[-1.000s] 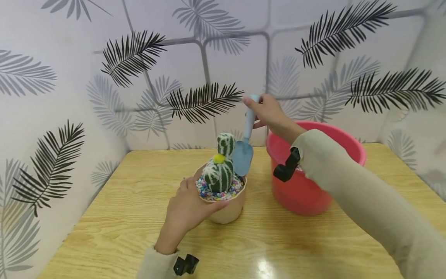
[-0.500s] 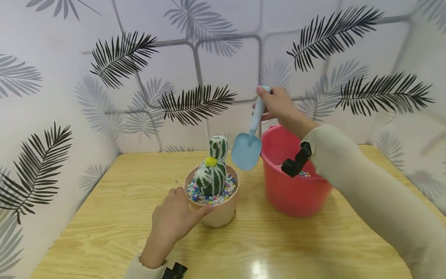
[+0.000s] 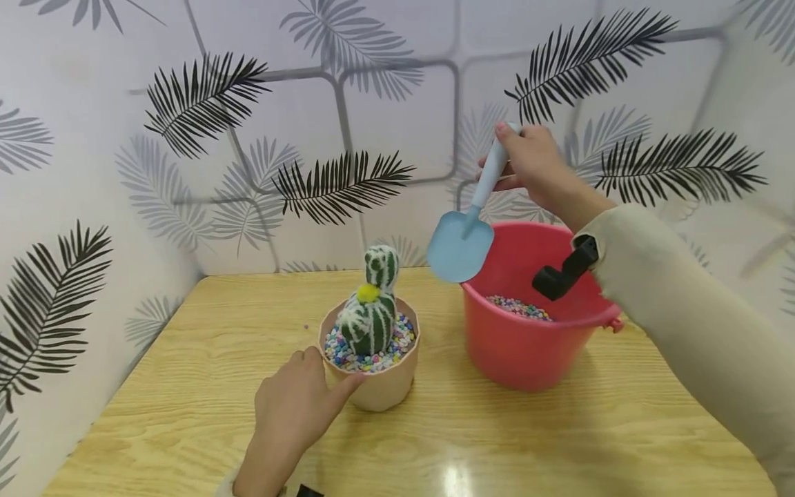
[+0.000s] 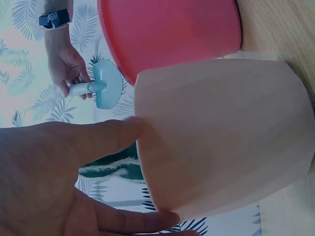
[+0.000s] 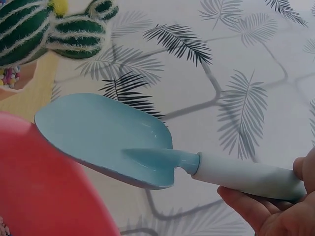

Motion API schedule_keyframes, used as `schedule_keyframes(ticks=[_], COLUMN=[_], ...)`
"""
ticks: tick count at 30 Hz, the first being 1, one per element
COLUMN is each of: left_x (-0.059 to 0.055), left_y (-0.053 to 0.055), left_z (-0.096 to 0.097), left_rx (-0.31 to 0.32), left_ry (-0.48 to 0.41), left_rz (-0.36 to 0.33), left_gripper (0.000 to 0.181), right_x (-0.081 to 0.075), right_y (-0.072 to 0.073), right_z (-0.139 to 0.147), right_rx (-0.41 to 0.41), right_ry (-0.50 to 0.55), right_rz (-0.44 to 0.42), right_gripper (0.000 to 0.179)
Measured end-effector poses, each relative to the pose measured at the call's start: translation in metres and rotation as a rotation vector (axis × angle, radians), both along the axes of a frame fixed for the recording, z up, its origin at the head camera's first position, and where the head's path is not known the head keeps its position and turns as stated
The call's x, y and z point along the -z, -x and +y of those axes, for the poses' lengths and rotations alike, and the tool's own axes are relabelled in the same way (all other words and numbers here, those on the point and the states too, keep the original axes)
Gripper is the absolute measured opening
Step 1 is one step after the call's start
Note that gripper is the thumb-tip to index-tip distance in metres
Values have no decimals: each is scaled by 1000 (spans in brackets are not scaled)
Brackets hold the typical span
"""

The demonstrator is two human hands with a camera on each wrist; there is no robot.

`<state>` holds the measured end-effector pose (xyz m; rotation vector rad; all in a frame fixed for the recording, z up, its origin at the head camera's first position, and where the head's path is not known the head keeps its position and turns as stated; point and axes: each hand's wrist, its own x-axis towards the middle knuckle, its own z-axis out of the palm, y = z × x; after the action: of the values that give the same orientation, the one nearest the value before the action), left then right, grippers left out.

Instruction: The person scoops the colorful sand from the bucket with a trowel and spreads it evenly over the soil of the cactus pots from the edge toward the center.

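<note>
A light-blue hand trowel hangs blade-down, its pale handle held near the top by my right hand. No stones show on the blade, which is above the left rim of the red bucket. My left hand holds the beige flowerpot at its near left rim, thumb along one side and fingers further round. A green cactus with white fuzz and a yellow flower stands upright in the pot, ringed by colourful pebbles.
More small coloured pebbles lie at the bottom of the bucket. One tiny pebble is on the wooden table left of the pot. A leaf-patterned wall rises behind the table.
From beside the cactus, my right hand has lifted the trowel up and to the right, to the bucket's rim. My left hand stays at the pot; the view has shifted slightly.
</note>
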<state>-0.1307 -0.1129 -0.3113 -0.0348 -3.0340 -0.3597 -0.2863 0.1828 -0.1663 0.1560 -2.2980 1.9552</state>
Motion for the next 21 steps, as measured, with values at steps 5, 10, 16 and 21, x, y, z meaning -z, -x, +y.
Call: schedule_keyframes(ticks=[5,10,16,21], left_x=[-3,-3,-3,2], left_y=[-3,-9,-17,-22], left_z=[-1,4,13,24], left_rx=[11,41,90,164], left_ry=[10,-13,-2,-3], left_rz=[-35,-26,-60,-23], left_gripper=[64,60,59,57], right_x=[-3,-1,15,34], right_y=[-1,-1,3,6], right_z=[12,26,42,56], right_rx=[-9,1,22,44], right_ry=[31,-38,-131,-229], right_rz=[9,11,-3,-23], right_gripper=[32,33,42,62])
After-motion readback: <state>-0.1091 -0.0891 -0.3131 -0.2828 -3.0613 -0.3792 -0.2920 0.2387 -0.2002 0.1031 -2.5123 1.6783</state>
